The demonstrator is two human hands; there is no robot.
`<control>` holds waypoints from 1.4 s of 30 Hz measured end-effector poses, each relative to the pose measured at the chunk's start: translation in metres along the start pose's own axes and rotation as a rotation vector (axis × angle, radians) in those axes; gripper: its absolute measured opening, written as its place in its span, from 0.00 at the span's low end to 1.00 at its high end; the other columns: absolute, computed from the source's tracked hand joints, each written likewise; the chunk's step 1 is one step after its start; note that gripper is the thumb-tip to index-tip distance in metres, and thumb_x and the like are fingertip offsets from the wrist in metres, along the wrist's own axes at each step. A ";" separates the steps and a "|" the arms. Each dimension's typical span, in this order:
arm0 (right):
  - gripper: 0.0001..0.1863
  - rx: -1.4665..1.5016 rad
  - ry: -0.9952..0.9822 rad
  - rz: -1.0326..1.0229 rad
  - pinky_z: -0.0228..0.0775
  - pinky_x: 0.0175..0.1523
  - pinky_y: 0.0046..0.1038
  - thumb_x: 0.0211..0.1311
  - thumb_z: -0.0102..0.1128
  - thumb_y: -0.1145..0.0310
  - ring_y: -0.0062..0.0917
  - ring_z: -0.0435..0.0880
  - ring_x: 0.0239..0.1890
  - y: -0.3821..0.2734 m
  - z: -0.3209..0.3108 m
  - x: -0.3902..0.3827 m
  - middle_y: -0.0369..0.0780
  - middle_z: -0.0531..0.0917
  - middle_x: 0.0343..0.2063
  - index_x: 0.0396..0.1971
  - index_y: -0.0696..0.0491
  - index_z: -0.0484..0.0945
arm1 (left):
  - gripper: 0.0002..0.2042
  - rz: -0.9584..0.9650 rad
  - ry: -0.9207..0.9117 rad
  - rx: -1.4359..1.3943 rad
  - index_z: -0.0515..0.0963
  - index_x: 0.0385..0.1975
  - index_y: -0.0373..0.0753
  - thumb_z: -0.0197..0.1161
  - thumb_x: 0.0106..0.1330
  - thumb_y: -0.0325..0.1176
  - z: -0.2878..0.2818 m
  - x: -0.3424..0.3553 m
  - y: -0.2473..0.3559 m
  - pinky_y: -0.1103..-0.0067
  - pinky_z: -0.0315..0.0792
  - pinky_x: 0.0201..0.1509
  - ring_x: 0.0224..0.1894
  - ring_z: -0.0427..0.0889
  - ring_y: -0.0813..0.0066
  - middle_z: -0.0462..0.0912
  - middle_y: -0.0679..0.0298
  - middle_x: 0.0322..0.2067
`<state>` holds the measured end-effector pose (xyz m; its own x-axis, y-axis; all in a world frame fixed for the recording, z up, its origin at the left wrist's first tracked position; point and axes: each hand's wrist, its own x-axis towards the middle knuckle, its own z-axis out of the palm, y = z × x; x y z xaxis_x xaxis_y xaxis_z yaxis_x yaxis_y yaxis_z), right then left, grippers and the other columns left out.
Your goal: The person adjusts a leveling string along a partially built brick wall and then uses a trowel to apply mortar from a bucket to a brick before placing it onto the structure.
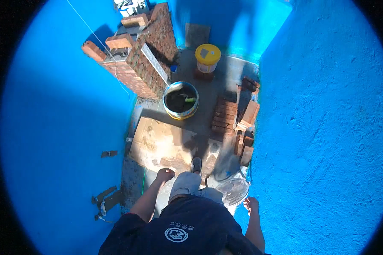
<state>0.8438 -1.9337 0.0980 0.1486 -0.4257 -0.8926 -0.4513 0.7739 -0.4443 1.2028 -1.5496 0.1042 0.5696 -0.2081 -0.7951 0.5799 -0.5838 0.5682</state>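
Tan cardboard point(157, 144) lies past my left hand point(166, 174) — loosely curled, visibly empty. Near the right edge of the floor point(205, 100), the fan point(234, 190) sits just beside my half-open, empty right hand point(251, 205).

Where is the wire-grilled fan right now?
In the head view, the fan is lower right of centre, between the person's legs and right hand, beside the right-hand blue wall.
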 end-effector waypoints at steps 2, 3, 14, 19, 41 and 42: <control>0.09 -0.120 -0.060 0.000 0.56 0.15 0.17 0.62 0.48 0.70 0.18 0.71 0.15 0.000 0.001 0.006 0.38 0.74 0.19 0.23 0.54 0.69 | 0.03 0.014 0.032 0.014 0.81 0.23 0.38 0.66 0.48 0.26 -0.008 0.033 0.008 0.80 0.72 0.26 0.22 0.76 0.78 0.80 0.64 0.20; 0.08 -0.067 -0.005 0.037 0.56 0.14 0.17 0.62 0.49 0.70 0.18 0.71 0.15 0.005 0.005 0.006 0.38 0.75 0.19 0.22 0.54 0.70 | 0.03 0.013 0.028 -0.025 0.81 0.23 0.38 0.64 0.47 0.24 -0.013 0.048 0.005 0.80 0.71 0.24 0.21 0.76 0.79 0.80 0.64 0.20; 0.12 -0.348 0.006 0.214 0.56 0.14 0.23 0.58 0.50 0.65 0.20 0.67 0.10 0.030 -0.014 0.064 0.35 0.74 0.12 0.18 0.52 0.74 | 0.10 0.245 0.085 0.184 0.74 0.33 0.38 0.58 0.50 0.18 -0.035 0.166 0.068 0.78 0.72 0.19 0.18 0.80 0.75 0.79 0.60 0.16; 0.10 -0.225 -0.006 0.175 0.56 0.14 0.22 0.58 0.50 0.66 0.20 0.67 0.11 -0.123 0.003 0.122 0.34 0.72 0.13 0.17 0.50 0.71 | 0.08 0.151 0.376 -0.230 0.81 0.27 0.35 0.52 0.56 0.23 -0.038 0.173 0.126 0.81 0.70 0.18 0.15 0.73 0.79 0.76 0.64 0.16; 0.06 -0.450 -0.339 -0.187 0.66 0.24 0.25 0.59 0.59 0.68 0.23 0.73 0.23 -0.598 0.319 0.288 0.39 0.75 0.23 0.32 0.51 0.72 | 0.24 0.365 1.556 0.052 0.76 0.51 0.38 0.65 0.59 0.45 -0.427 0.241 0.488 0.70 0.70 0.55 0.51 0.78 0.61 0.80 0.54 0.48; 0.06 -0.518 -0.278 -0.191 0.67 0.24 0.25 0.59 0.59 0.67 0.23 0.74 0.23 -0.616 0.354 0.276 0.38 0.75 0.22 0.30 0.51 0.73 | 0.24 0.334 1.547 0.054 0.76 0.51 0.38 0.65 0.59 0.45 -0.425 0.249 0.490 0.70 0.70 0.55 0.51 0.78 0.61 0.80 0.54 0.48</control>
<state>1.4740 -2.3618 0.0983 0.4608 -0.3423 -0.8188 -0.7528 0.3378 -0.5649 1.8765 -1.5545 0.2747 0.7003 0.6201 0.3537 0.3104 -0.7106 0.6314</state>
